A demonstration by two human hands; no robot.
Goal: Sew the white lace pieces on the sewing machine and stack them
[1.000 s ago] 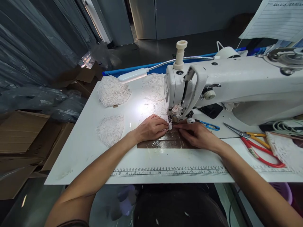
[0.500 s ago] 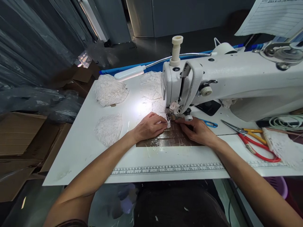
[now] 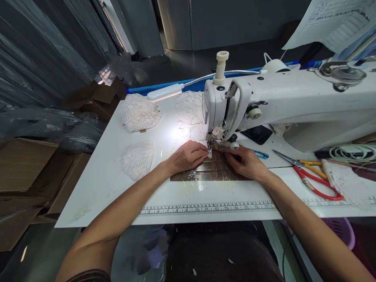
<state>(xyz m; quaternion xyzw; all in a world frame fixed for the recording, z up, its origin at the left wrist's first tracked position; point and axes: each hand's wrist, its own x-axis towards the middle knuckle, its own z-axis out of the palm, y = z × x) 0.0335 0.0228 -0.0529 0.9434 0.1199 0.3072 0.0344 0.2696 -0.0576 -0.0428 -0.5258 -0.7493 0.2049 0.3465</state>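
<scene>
Lace piece (image 3: 209, 154), small and white, is held at the presser foot (image 3: 212, 147) of a sewing machine (image 3: 293, 102), just beyond a brown taped patch (image 3: 205, 174) on the white table (image 3: 102, 188). Nearest the body, a printed ruler strip (image 3: 205, 208) is seen along the table's front edge. Past it, the left hand (image 3: 188, 156) is laid on the table with its fingers curled, and the lace piece is pinched between its thumb and fingertips. The right hand (image 3: 246, 162) is set opposite, its fingers drawn together with the tips at the lace piece; whether it is gripped or only pressed cannot be told. Right of that hand, blue snips (image 3: 260, 154) and red-handled scissors (image 3: 311, 176) are laid flat, well apart from each other. To the left, a lace stack (image 3: 136, 158) is placed near the middle of the table and a second lace stack (image 3: 139, 111) farther back. Behind, a white lamp (image 3: 164, 93) is held over the table on a bent neck.
</scene>
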